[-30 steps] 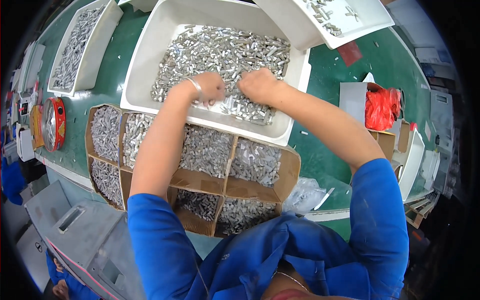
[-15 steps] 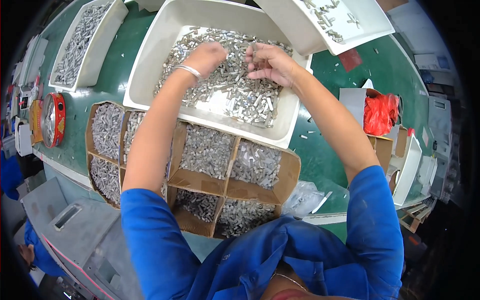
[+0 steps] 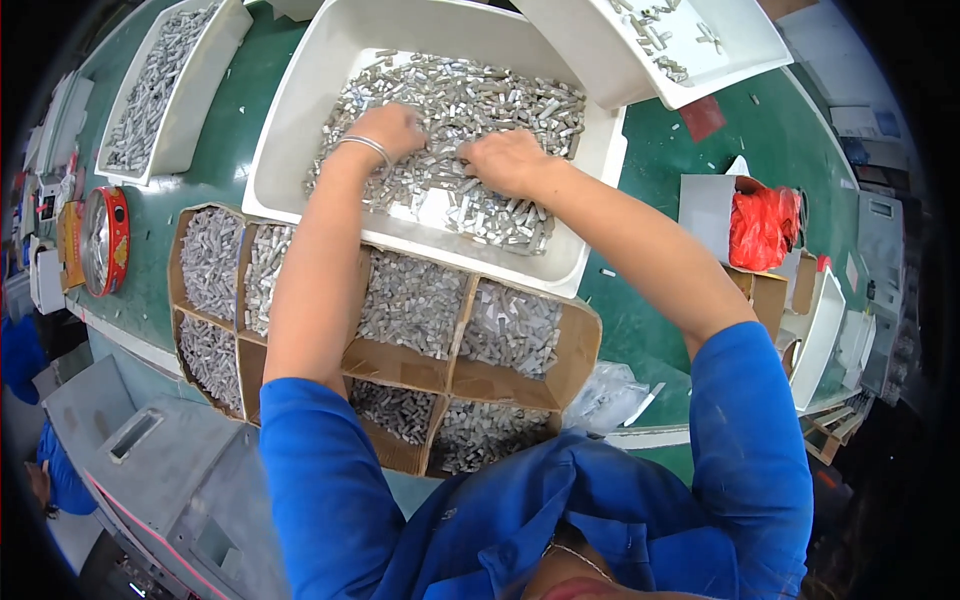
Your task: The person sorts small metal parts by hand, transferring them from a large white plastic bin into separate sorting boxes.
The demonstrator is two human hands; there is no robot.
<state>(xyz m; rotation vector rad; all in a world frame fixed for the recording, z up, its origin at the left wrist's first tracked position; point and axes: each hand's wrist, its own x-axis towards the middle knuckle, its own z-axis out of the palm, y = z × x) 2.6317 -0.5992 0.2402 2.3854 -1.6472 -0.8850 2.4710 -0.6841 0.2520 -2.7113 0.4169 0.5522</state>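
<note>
1. Where both forearms reach over the divided box, the left hand (image 3: pixel 388 128) lies palm-down on the heap of small silver-grey metal pieces (image 3: pixel 520 100), fingers curled into it; whether it has hold of any cannot be told.
2. Right hand (image 3: pixel 508 160): likewise knuckles-up, fingers bent down into the pieces just beside the left; grasp hidden.
3. Large white rectangular plastic tray (image 3: pixel 300 130): holds the loose heap, set straight ahead on the green desk (image 3: pixel 660 200), within reach of both hands.
4. Brown cardboard box with divider cells (image 3: pixel 575 350): sits between tray and body, its cells filled with the same pieces laid in rows; the tray's near edge overlaps its far side, and the left forearm crosses above its cells.
5. Second white tray, long and narrow (image 3: pixel 200 100): far left, filled with similar pieces.
6. Third white tray (image 3: pixel 740 50): far right, nearly bare, overlapping the large tray's corner.
7. Round red tin (image 3: pixel 105 240): left edge.
8. Red plastic bag in open white carton (image 3: pixel 760 225): right.
9. Clear plastic wrap (image 3: pixel 610 395): beside the box.
</note>
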